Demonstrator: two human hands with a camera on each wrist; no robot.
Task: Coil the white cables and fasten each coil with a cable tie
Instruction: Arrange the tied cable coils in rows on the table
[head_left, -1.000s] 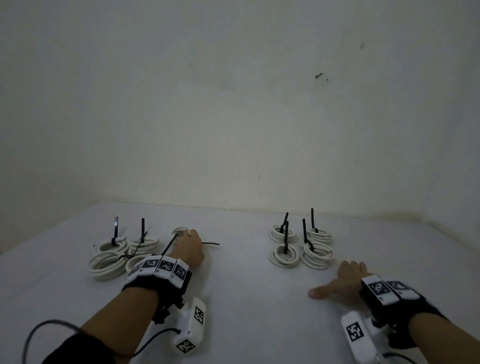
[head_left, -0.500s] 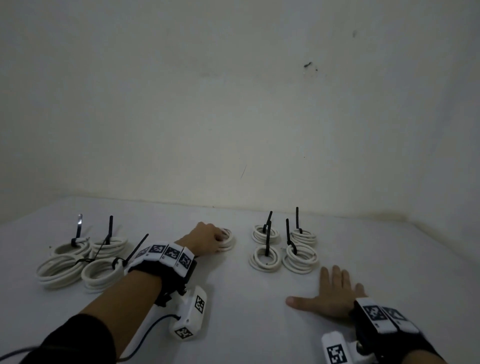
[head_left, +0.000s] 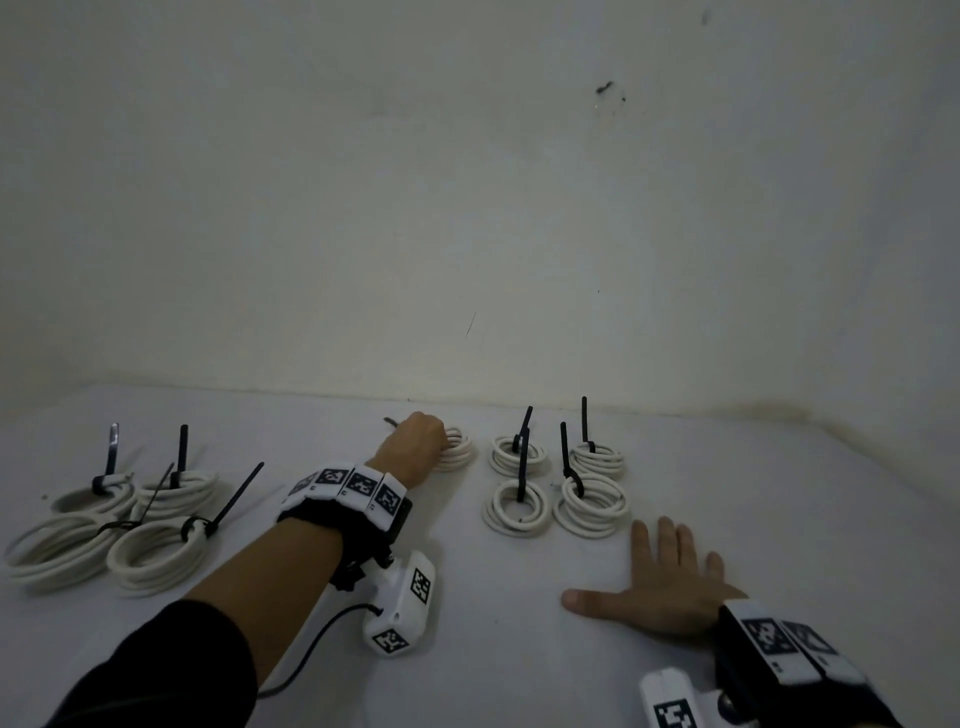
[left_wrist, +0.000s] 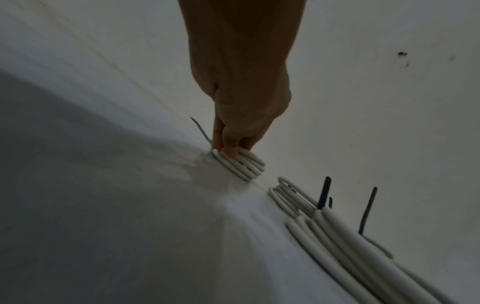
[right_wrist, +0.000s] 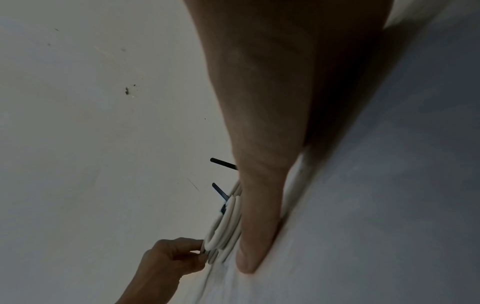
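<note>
Coil (head_left: 457, 450) gripped in left hand (head_left: 415, 441) | right hand (head_left: 670, 587) flat, well apart

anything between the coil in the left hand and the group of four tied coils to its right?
Nothing. In the head view only bare white table separates the held coil from the nearest tied coil; the left wrist view shows the same bare gap.

In front of me a plain off-white wall (head_left: 467, 208) fills the upper view, marked by a small dark smudge (head_left: 605, 88) high on the right and a thin dark scratch (head_left: 470, 325) lower down. Below it stretches a white counter (head_left: 779, 493), dimly lit and greyish.
</note>
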